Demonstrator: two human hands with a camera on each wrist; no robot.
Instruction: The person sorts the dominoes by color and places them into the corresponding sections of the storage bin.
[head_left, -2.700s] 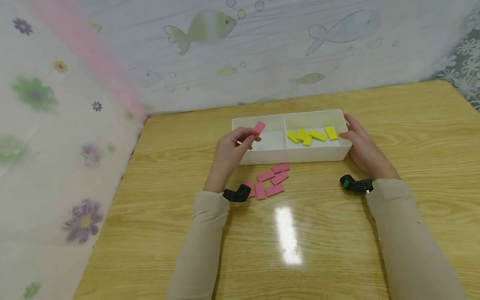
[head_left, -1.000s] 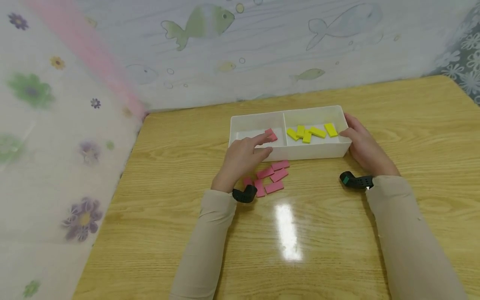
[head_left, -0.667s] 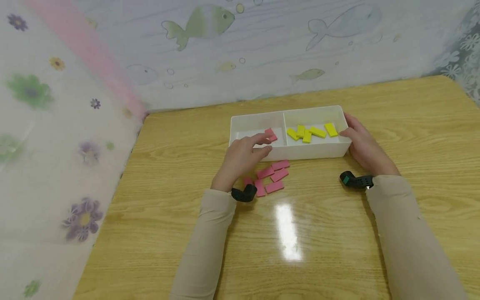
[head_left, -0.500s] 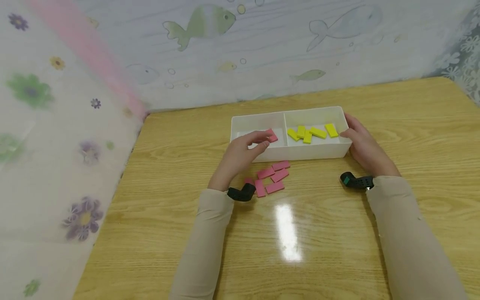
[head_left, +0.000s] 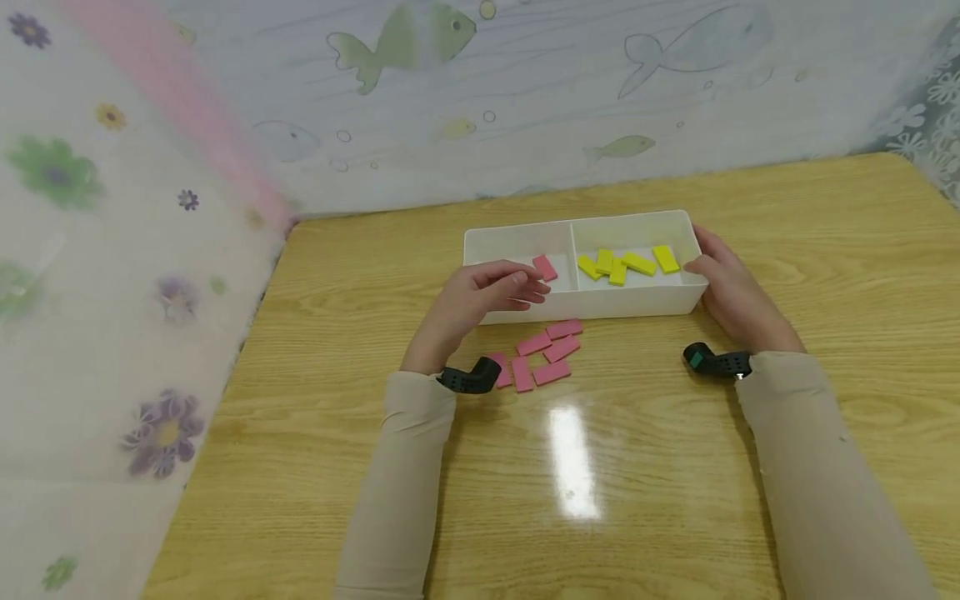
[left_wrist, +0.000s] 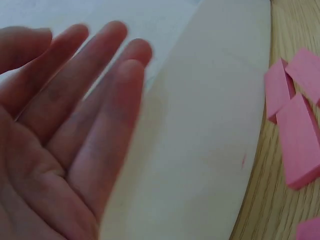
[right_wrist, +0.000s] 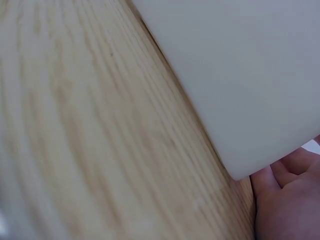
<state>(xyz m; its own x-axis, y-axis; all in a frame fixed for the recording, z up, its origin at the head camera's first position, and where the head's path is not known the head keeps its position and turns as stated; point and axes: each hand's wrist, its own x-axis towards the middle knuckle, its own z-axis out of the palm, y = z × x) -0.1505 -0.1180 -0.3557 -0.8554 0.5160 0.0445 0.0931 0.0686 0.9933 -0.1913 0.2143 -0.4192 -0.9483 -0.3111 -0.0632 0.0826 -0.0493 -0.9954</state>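
At centre, the left hand (head_left: 476, 298) is released; the divided box (head_left: 600, 304) is gripped by the right hand (head_left: 738, 293). Pink blocks (head_left: 534, 344), probably light and stiff, are best edge-pinched

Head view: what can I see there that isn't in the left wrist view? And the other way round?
Only the head view shows the yellow blocks, the right hand and the fish-patterned wall.
Only the left wrist view shows the palm of the left hand up close, and a pink mark on the white box.
Both show that hand, the box, and pink blocks on the table.
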